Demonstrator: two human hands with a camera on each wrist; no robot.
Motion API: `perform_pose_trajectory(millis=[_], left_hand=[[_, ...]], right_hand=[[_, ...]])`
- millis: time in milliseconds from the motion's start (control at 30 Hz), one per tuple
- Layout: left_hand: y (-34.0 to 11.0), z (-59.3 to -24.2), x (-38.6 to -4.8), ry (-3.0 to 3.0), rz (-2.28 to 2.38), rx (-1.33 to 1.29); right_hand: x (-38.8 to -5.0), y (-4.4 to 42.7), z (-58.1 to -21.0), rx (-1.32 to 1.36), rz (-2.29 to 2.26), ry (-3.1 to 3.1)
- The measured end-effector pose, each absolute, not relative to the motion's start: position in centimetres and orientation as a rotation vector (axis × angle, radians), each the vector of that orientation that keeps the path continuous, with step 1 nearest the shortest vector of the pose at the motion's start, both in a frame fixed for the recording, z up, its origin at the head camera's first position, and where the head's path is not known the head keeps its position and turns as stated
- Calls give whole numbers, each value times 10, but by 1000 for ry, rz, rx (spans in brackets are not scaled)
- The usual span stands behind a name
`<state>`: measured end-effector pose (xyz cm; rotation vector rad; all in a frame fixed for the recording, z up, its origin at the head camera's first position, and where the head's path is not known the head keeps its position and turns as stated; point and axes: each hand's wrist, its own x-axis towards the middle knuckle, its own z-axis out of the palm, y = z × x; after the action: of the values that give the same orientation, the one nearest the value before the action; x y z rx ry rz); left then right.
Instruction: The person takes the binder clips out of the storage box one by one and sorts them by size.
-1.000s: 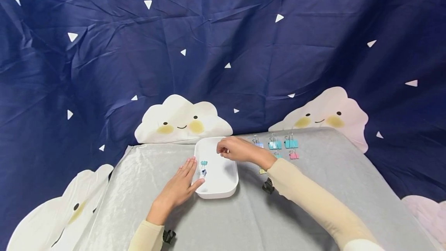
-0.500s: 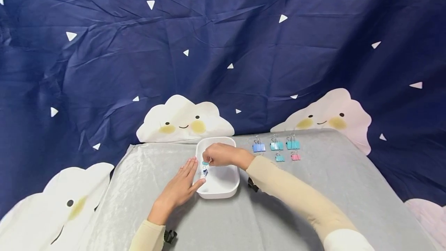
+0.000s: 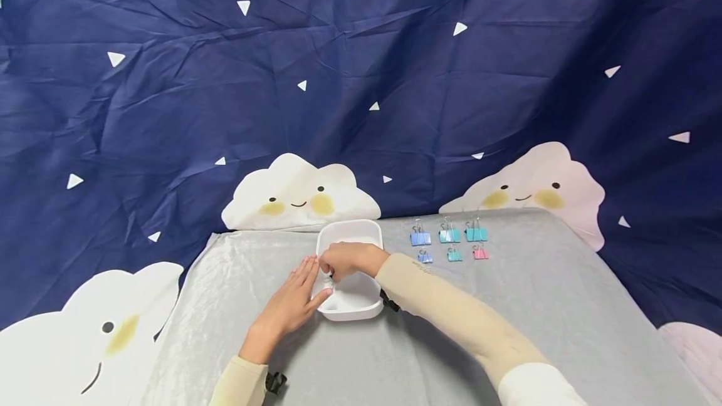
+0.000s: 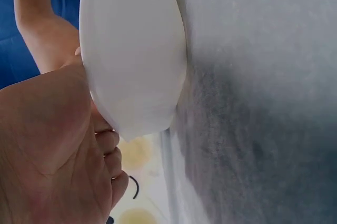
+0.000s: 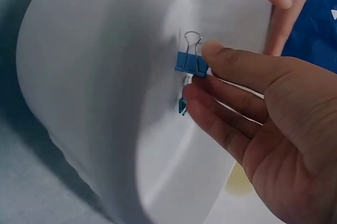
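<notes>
My right hand [image 3: 346, 257] reaches into the white tray [image 3: 352, 316] in the head view. In the right wrist view its thumb and forefinger pinch the edge of a blue binder clip [image 5: 191, 64] whose wire handle stands up. Just beyond that lies a small teal binder clip [image 5: 182, 106], partly hidden by the fingers. My left hand [image 3: 290, 299] rests against the tray's left side, fingers fairly straight on the rim and thumb reaching over it. In the left wrist view the left palm [image 4: 47, 139] lies beside the tray's outer wall [image 4: 134, 50].
To the right of the tray, binder clips lie in two rows: a larger blue clip [image 3: 420, 239] and two teal ones behind, a small blue clip [image 3: 425, 257], a teal clip [image 3: 454, 255] and a pink clip [image 3: 481, 253] in front. A grey cloth [image 3: 361, 368] covers the table.
My right hand has moved left and toward me inside the tray, down to the clips there. The small blue clip on the table has come into view from behind the arm. My left hand stays put.
</notes>
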<state>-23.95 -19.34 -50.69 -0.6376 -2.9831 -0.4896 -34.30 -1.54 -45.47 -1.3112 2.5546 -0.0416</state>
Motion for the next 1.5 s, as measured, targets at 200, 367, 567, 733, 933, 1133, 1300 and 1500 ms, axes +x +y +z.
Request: perform_pose_trajectory(millis=[200, 367, 567, 733, 933, 1133, 1300, 1500], left_hand=[[-191, -507, -241, -2973, -498, -654], [-190, -506, -241, -2983, -476, -659], [-191, -506, -241, -2976, -488, -665], [-191, -505, -241, -2983, -481, -665], [-191, -505, -242, -2983, -474, -659], [-192, -505, -241, -2988, -484, -650], [-192, -505, -241, -2993, -480, -645], [-193, -505, -242, -2988, -471, -644]], right_hand=[[-346, -14, -457, -1272, -29, 2555], [-348, -10, -456, -1283, -49, 2585], [-350, -6, -456, -1314, -42, 2597], [-352, -3, -458, -1309, -58, 2595], [-357, 1, -456, -1294, -130, 2602], [-359, 7, -453, -1309, -201, 2596], [-360, 12, -451, -1357, -233, 2618], [-362, 20, -447, -1440, -289, 2657]])
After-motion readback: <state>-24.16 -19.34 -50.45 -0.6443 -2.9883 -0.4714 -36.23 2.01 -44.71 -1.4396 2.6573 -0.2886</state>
